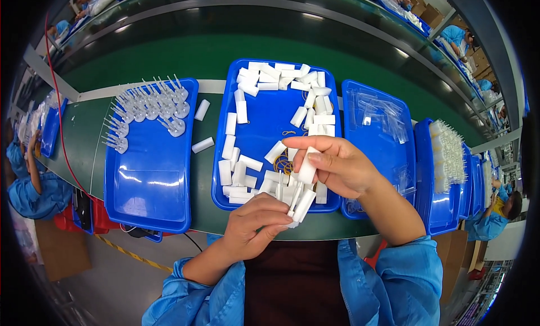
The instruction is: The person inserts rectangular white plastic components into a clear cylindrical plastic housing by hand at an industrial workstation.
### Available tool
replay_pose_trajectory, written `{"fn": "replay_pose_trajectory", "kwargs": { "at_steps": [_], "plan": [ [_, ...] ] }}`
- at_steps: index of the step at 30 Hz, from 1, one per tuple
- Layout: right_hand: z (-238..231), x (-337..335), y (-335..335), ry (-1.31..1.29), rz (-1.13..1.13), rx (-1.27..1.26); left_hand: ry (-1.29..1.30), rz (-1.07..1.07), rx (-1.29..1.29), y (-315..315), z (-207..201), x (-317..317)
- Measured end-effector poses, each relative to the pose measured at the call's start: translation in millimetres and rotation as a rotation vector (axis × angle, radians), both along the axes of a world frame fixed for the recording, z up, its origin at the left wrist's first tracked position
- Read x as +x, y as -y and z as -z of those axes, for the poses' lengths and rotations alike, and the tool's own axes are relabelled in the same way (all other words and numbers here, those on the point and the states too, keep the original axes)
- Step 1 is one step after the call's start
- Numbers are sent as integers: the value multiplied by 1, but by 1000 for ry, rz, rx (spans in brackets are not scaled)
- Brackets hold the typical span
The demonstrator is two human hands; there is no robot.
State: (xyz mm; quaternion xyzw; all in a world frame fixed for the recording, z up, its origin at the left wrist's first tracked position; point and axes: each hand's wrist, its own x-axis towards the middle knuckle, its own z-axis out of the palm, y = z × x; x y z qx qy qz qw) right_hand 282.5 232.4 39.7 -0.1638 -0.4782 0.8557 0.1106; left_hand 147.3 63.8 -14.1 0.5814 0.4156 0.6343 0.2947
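Observation:
Closed around a white pronged piece (295,195), my left hand (253,227) is over the near edge of the middle blue tray (261,137). Beside its thin prongs a white block (304,205) stands tilted; I cannot tell whether it is fitted on one. Between thumb and fingers my right hand (343,165) pinches another white block (308,167), just above the prongs. Many similar white blocks (241,111) lie loose around the tray's sides, with yellow rubber bands (285,163) among them. My hands partly hide the tray's near right part.
A left blue tray (149,185) carries rows of pronged pieces (149,104). Two loose blocks (203,145) lie between the trays. Clear plastic pieces (374,112) fill part of the right tray (368,165); beyond it stands a stack of white bristly pieces (448,154). A green conveyor (202,50) runs behind.

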Motion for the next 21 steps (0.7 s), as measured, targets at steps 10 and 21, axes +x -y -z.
{"fn": "replay_pose_trajectory", "kwargs": {
  "at_steps": [10, 21],
  "plan": [
    [-13, 10, -10, 127, 10, 453, -35, 59, 18, -4, 6, -2],
    [-10, 9, -4, 156, -99, 763, -45, 72, -1, -3, 12, -8]
  ]
}}
